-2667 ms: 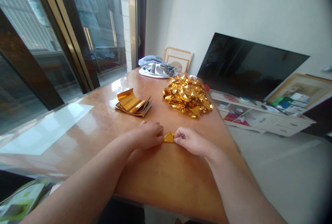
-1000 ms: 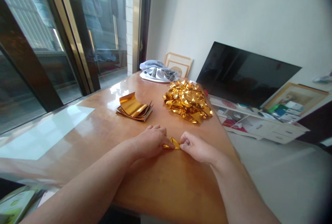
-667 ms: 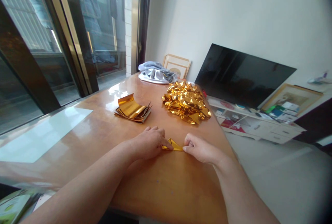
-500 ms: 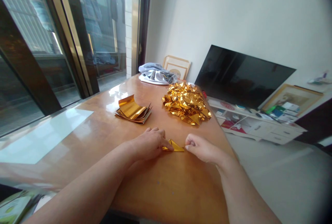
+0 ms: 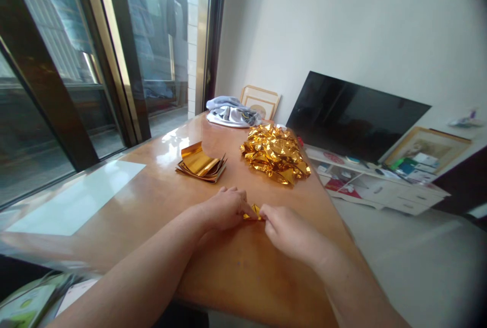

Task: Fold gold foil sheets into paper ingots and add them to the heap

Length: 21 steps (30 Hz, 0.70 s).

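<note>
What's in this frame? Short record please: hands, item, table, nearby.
left hand: left hand, fingertips on the folded gold foil piece
right hand: right hand, fingers at the same piece's other side
surface: glossy wooden table
nearby: stack of gold foil sheets; crumpled gold foil heap
far end: grey cloth bundle

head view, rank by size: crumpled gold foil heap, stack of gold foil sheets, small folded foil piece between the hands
1. Crumpled gold foil heap
2. Stack of gold foil sheets
3. Small folded foil piece, smallest even though it lies nearest the camera
</note>
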Each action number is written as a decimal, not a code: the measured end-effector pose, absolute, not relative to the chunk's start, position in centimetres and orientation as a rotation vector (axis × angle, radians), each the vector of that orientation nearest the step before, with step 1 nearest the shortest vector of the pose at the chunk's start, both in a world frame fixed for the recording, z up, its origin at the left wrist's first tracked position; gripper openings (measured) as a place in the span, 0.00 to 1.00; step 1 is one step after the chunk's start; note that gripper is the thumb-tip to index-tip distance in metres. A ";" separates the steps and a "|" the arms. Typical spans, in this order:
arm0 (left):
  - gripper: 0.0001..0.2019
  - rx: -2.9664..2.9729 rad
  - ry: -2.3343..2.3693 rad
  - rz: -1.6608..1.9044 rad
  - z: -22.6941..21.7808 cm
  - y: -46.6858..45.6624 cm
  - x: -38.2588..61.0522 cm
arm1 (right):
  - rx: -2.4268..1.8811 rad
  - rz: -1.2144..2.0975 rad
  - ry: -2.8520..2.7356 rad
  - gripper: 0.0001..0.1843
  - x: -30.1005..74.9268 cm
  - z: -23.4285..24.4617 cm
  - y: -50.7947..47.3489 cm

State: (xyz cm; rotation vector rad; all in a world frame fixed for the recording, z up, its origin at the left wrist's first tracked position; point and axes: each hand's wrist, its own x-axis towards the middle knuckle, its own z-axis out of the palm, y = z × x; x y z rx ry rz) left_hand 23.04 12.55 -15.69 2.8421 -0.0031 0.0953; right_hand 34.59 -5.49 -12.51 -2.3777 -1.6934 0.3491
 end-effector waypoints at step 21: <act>0.13 2.716 0.112 0.046 -17.2 13.9 24.3 | -2.531 -0.057 -1.957 0.23 32.0 -15.1 -6.2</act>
